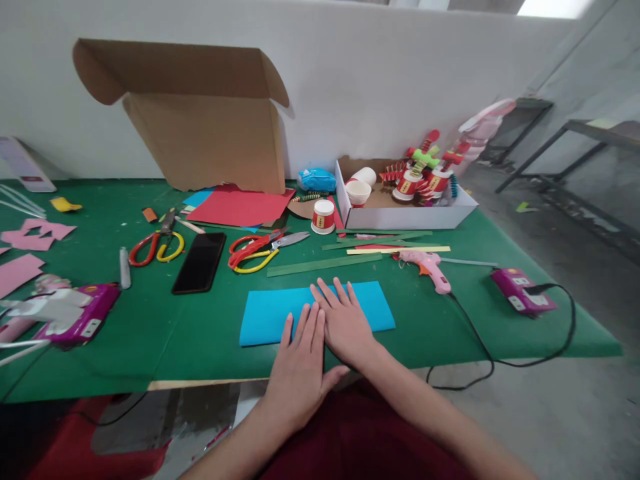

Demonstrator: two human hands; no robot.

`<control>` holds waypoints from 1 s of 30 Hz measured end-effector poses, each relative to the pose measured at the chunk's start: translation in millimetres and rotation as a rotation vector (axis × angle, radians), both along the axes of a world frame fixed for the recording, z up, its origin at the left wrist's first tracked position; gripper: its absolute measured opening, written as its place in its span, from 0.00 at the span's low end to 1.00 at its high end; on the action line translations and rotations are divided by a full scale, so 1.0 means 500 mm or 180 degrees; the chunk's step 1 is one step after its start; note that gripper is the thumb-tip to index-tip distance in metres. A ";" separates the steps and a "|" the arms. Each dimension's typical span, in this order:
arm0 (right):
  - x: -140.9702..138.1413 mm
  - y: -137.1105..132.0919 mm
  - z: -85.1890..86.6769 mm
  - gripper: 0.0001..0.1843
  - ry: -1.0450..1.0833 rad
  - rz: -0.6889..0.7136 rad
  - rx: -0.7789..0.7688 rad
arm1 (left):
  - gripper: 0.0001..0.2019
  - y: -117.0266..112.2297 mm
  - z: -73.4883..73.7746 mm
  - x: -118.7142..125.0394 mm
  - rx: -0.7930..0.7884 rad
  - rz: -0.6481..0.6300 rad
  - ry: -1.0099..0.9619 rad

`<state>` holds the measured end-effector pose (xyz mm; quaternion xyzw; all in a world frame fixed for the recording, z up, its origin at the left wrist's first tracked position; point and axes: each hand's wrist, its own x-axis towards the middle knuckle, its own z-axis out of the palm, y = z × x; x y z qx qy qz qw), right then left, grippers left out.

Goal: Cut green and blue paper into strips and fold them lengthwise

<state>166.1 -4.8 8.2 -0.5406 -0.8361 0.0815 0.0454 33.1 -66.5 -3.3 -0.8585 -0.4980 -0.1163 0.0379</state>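
Observation:
A sheet of blue paper point(265, 313), which looks folded into a long strip, lies near the front edge of the green table. My left hand point(300, 367) rests on its lower edge, fingers stretched out and pointing away from me. Beside it, my right hand point(345, 323) lies flat on the middle of the paper, its fingers extended. The two hands touch each other. Beyond the paper are green paper strips point(320, 265) and two pairs of scissors with red and yellow handles, the nearer pair point(255, 257) lying just behind the paper.
A black phone point(199, 263) lies to the left. At right are a pink glue gun point(427, 267) and a purple power strip point(523, 292) with its cord. Behind stand a paper cup point(323, 219), a white box point(410, 219) of cup crafts, red paper point(235, 205) and an open cardboard box point(210, 140).

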 end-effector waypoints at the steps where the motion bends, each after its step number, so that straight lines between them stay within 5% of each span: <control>1: -0.001 0.000 0.001 0.29 -0.0009 -0.0009 -0.0010 | 0.43 -0.002 -0.008 0.003 0.0021 0.0048 -0.0011; 11: -0.006 0.004 -0.003 0.31 0.0056 -0.0202 0.0028 | 0.43 -0.006 -0.026 0.006 0.0022 0.0203 0.0146; 22: -0.005 0.006 -0.005 0.29 0.0077 -0.0180 0.0088 | 0.44 -0.004 0.003 0.016 -0.0447 0.0427 0.0315; 30: -0.007 0.005 -0.005 0.28 0.0091 -0.0197 0.0154 | 0.41 -0.007 -0.002 0.015 -0.0255 0.0404 0.0155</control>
